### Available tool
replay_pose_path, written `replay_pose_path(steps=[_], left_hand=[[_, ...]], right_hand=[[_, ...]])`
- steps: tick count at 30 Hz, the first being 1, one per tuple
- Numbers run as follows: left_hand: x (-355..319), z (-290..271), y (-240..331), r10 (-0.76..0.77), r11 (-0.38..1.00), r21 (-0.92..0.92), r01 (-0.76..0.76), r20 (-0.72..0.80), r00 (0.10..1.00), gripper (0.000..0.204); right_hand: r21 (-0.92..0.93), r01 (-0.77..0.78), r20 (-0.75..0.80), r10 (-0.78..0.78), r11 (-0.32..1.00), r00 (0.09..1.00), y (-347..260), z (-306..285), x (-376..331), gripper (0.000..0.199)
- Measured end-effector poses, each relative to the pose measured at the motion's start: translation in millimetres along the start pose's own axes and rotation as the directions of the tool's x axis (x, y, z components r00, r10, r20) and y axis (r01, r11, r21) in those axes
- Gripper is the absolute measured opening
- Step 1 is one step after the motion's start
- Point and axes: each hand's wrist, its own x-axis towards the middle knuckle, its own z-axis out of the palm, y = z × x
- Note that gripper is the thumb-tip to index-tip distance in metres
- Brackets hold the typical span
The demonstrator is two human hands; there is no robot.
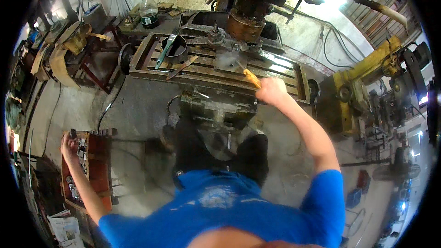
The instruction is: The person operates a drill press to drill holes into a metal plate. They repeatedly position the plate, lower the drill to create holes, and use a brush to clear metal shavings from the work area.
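My right hand (pixel 271 90) is stretched forward over the slotted table of a milling machine (pixel 275 76) and grips a yellow-handled brush (pixel 251 77), whose tip points at a flat grey metal workpiece (pixel 231 60) under the spindle head (pixel 245 23). My left hand (pixel 69 146) reaches out to the left over a red wooden box of small metal parts (pixel 97 154) and pinches a small dark piece (pixel 73 133) at its far edge.
A dark round tin with a green-handled tool (pixel 171 49) and a flat file (pixel 182 67) lie on the machine table's left end. A plastic bottle (pixel 149 12) stands behind. A yellow machine (pixel 367 76) is at right, newspapers (pixel 66 227) lower left.
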Motion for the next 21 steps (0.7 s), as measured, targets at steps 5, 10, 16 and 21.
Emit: replay_pose_path(steps=[5,10,16,21], left_hand=[[-15.9,70.9,-4.6,-0.119,0.932,-0.285,0.225,0.346,0.931,0.018],[-46.8,140.1,-26.3,-0.141,0.925,-0.272,0.264,0.4,0.906,0.019],[-116.6,232.8,-47.8,-0.275,0.951,0.005,0.308,0.469,0.84,0.029],[-159.9,330.2,-76.1,-0.34,0.932,0.128,0.339,0.632,0.696,0.028]], right_hand=[[0.062,-0.137,-0.022,0.139,0.989,0.99,-5.6,5.7,62.3,0.029],[0.174,-0.179,-0.054,0.191,0.968,0.98,-10.0,5.4,57.1,0.031],[0.399,-0.177,0.203,0.101,0.9,0.974,-4.2,-6.2,3.2,0.034],[0.531,-0.256,0.162,0.2,0.808,0.966,23.5,8.2,19.9,0.032]])
